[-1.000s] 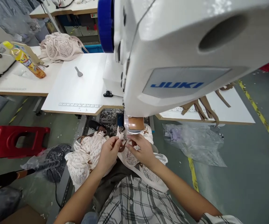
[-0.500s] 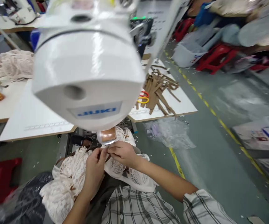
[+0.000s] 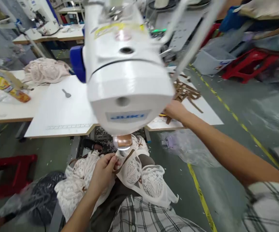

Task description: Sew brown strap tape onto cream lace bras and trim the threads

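Note:
My left hand (image 3: 105,169) is closed, thumb against fingers, on the edge of a white lace bra (image 3: 151,182) beside a brown strap (image 3: 127,161). The bra lies over my lap, its upper part below the sewing machine head (image 3: 129,96). My right hand (image 3: 177,111) is stretched out to the table on the right of the machine. Its fingertips are hidden behind the machine head, close to the yellow handle of the scissors (image 3: 163,114) and a pile of brown straps (image 3: 185,91). A heap of white lace bras (image 3: 70,193) rests left of my left forearm.
The white table (image 3: 64,112) carries a small grey tool (image 3: 66,93), a bundle of pale fabric (image 3: 46,71) and a yellow bottle (image 3: 11,88). Red stools (image 3: 248,66) stand on the right; another red stool (image 3: 6,177) is at left. Plastic bags (image 3: 187,146) lie on the floor.
My right hand has left the bra and moved up and right to the scissors and straps. My left hand still pinches the bra. The view has shifted left.

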Demonstrator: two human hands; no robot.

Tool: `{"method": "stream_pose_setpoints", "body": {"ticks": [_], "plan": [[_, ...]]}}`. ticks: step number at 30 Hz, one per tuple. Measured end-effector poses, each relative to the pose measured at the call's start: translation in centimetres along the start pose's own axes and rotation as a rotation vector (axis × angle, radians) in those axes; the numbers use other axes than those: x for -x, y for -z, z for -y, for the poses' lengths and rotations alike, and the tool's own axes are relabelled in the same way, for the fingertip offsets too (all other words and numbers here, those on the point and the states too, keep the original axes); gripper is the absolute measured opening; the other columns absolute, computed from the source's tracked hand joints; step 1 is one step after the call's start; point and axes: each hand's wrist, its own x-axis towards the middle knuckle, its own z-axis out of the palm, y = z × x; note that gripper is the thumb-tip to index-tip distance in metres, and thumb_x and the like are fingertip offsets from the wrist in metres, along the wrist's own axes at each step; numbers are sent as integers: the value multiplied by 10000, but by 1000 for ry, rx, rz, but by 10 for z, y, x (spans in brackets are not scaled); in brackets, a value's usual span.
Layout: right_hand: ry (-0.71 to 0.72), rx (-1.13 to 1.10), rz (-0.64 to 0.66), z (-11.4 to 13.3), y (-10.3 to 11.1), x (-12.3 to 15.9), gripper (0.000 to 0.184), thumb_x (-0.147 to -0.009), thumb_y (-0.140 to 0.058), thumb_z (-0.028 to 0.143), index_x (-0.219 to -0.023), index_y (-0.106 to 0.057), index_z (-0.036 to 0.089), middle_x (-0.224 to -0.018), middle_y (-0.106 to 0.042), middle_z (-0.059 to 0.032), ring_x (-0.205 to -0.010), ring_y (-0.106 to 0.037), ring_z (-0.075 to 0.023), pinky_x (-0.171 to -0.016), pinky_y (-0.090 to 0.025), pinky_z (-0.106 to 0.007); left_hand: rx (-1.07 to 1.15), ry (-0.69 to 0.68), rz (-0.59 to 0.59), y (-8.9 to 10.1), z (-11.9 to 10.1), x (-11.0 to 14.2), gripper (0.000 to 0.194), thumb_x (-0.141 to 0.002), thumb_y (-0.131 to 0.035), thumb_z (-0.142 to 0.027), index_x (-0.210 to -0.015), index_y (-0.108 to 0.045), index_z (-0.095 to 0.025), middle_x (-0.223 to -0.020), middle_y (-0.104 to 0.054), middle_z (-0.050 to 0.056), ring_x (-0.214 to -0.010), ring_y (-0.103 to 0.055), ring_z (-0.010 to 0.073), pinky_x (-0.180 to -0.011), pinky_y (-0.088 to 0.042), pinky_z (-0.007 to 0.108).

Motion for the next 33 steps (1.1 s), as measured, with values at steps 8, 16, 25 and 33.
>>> {"method": "stream_pose_setpoints", "body": {"ticks": [8,16,25,33], "plan": [[166,-466,-16,85,-34,171,371,-795,-662,313,-1157,-589,279,-1061,-663,-111,-820,-662,-260,-640,-537,-382,559,128,31,3,0,-4,312,-785,-721,-441,-825,-649,-140,-775,-595,35,-671,-496,111,-641,-425,244],[231,-534,-120,166,-56,181,337,-886,-587,318,-1201,-541,207,-1121,-638,-123,-1007,-639,-264,-779,-561,-388,395,112,41,-3,-3,1,260,-882,-602,-406,-907,-632,-149,-805,-608,34,-714,-515,128,-687,-453,261],[223,-681,65,161,-65,178,329,-918,-586,264,-1243,-535,277,-1126,-672,-55,-971,-668,-209,-755,-553,-314,176,51,15,-1,0,3,158,-930,-445,-261,-885,-576,-185,-763,-494,-18,-697,-411,121,-653,-364,242],[76,-918,-13,165,-68,191,338,-811,-590,195,-1138,-531,255,-969,-599,-48,-693,-569,-154,-606,-486,-274,152,46,40,7,8,0,289,-936,-521,-433,-799,-522,-179,-698,-438,-39,-638,-375,104,-597,-316,232]]}}
